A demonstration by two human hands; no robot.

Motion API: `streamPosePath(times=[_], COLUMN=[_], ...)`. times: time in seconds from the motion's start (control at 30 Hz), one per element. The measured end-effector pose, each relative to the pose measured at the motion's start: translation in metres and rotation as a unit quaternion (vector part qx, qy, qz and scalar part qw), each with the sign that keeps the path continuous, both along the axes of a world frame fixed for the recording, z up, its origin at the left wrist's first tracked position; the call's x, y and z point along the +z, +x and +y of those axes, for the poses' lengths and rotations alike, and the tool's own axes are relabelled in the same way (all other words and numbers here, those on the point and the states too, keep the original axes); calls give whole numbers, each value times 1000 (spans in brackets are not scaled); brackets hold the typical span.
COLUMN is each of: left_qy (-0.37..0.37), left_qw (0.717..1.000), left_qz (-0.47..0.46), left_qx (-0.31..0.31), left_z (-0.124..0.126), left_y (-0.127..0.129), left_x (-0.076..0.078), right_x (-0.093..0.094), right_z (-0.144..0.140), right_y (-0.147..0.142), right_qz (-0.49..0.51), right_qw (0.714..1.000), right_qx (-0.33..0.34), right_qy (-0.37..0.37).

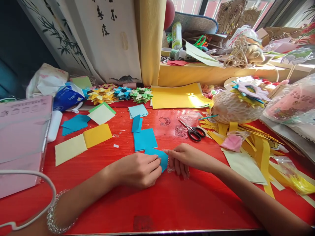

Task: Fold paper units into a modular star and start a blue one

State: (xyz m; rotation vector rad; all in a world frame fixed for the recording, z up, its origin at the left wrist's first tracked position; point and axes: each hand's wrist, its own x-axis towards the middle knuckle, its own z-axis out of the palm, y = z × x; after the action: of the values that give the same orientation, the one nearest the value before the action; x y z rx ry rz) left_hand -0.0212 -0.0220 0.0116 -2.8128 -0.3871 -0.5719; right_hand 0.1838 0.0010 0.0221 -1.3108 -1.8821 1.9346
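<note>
- The blue paper [164,160] is between the two hands, just over the desk [197,203] or on it; I cannot tell which.
- The left hand [139,168] has its fingers curled over the blue paper and holds it. From this hand, the paper pokes out past the fingertips, to the far side and to the right.
- The right hand [181,156] is at the right edge of the paper, with a fingertip touching it. Its other fingers hang bent down. I cannot tell if it pinches the paper.
- No hand is nearer, as both touch the paper. The left one covers more of it.
- The part that shows seems to slant, from the far side of the left hand down toward the right hand. The fingers hide the rest, so I cannot be sure which way is its long way.
- The blue pile [145,139] is just past the left hand's fingers.
- The scissors [195,133] lie near the right hand, on its far side, with the black handles closest to it.
</note>
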Motion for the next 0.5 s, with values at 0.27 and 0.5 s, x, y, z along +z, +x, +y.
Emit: streamPosePath(times=[0.27, 0.5], left_qy=[174, -61], left_qw=[984, 971], left_qz=[38, -174], left_qx=[-18, 152], left_z=[-6, -6], left_y=[-4, 6], left_x=[13, 8], right_x=[4, -3], right_z=[-3, -6], right_y=[-5, -11], right_qz=[114, 204], right_qw=[992, 965], right_qx=[-51, -144], right_qy=[-31, 80])
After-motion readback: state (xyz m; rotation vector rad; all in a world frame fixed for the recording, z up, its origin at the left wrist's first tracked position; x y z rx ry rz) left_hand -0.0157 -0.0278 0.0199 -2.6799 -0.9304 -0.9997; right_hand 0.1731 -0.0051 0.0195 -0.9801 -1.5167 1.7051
